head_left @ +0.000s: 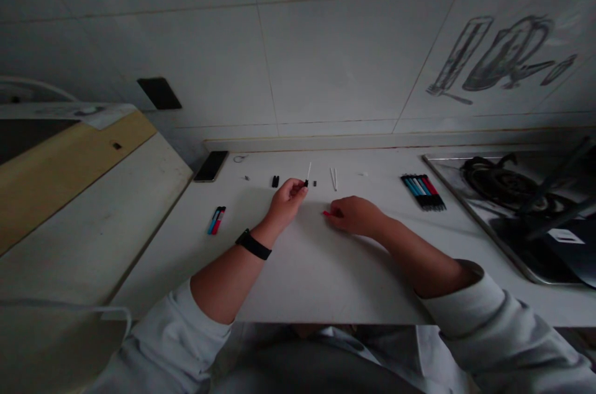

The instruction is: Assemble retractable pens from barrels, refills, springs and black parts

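White plastic pen refill [308,172]: thin, light, probably bendy. Left hand [286,200] pinches its black lower end, holding it upright just above surface [302,270]. Right hand [356,215] rests on surface, fingertips closed on red piece [326,213]. Likely slippery; grip gently near end.

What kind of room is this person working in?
Most likely a home kitchen: a gas stove is set into the white counter, and the tiled wall behind carries a drawing of jugs.

A pale tiled wall [326,59] (dimly lit) rises behind the white counter [316,270].
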### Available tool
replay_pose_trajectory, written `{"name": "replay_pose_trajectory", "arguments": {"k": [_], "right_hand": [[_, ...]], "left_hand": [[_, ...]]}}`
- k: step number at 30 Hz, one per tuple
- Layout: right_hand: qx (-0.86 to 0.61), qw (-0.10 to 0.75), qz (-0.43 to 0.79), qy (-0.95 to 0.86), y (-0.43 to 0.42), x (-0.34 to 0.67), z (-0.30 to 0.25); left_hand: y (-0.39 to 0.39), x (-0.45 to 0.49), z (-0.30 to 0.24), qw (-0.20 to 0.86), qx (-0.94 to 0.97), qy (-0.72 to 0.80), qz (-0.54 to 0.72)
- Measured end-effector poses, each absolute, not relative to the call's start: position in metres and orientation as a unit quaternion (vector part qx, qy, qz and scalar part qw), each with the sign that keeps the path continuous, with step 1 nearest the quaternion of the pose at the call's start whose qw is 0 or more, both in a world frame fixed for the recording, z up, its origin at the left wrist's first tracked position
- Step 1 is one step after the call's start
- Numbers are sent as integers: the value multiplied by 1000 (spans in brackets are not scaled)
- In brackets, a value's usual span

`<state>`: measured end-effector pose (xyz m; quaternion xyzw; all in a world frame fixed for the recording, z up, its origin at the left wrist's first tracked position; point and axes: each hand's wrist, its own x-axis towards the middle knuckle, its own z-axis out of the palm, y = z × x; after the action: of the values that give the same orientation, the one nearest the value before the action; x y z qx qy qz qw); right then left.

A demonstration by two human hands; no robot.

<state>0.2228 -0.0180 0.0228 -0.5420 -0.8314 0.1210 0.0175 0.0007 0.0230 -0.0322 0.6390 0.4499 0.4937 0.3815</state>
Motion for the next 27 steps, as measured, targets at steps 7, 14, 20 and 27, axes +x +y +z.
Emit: {"name": "replay_pose_trajectory", "arguments": {"k": [7, 14, 20, 27], "right_hand": [[-475, 328, 172, -799, -1, 232, 19], [-470, 426, 77, -770, 4, 241, 21], [-471, 435, 52, -766, 6, 245, 25], [-462, 429, 7, -776, 11, 251, 22]], "left_hand": [[23, -1, -31, 348, 657, 450, 495], [18, -1, -24, 330, 682, 432, 489], [18, -1, -23, 318, 695, 428, 481], [19, -1, -25, 307, 699, 423, 488]]}}
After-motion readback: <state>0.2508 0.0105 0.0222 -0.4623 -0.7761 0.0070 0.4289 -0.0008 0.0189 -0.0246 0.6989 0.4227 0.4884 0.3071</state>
